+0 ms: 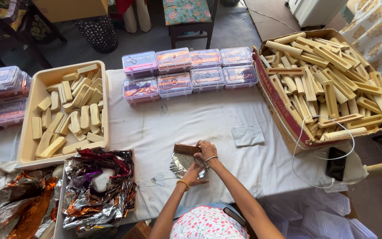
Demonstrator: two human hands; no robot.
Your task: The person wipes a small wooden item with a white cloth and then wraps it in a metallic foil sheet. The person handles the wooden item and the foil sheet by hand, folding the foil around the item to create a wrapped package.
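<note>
Head view, the only one I have. My right hand [207,151] sits on the white cloth-covered table [208,110], fingers curled down over the right end of a small brown bar [185,149], gripping it. My left hand [194,174] is just below, fingers bent onto a crumpled sheet of silver foil [180,164]; it presses or pinches the foil, can't tell which. The bar lies at the top edge of the foil, touching it, near the front middle of the table. Bangles on both wrists.

Left side: a cream tray [27,146] piled with pale bars [71,115]. In front of it, a heap of shiny foil wrappers [98,186], silver, red and copper, with a white oval piece in the middle.

Back of the table: two rows of clear plastic boxes [189,71] with lids on, touching each other. More of the same boxes at the far left edge.

Right: a big cardboard box [284,110] full of long pale wooden moulds [332,84]. A small grey cloth [248,135] lies between my hands and that box. A phone [336,163] with a white cable [306,146] lies at the table's right corner.
</note>
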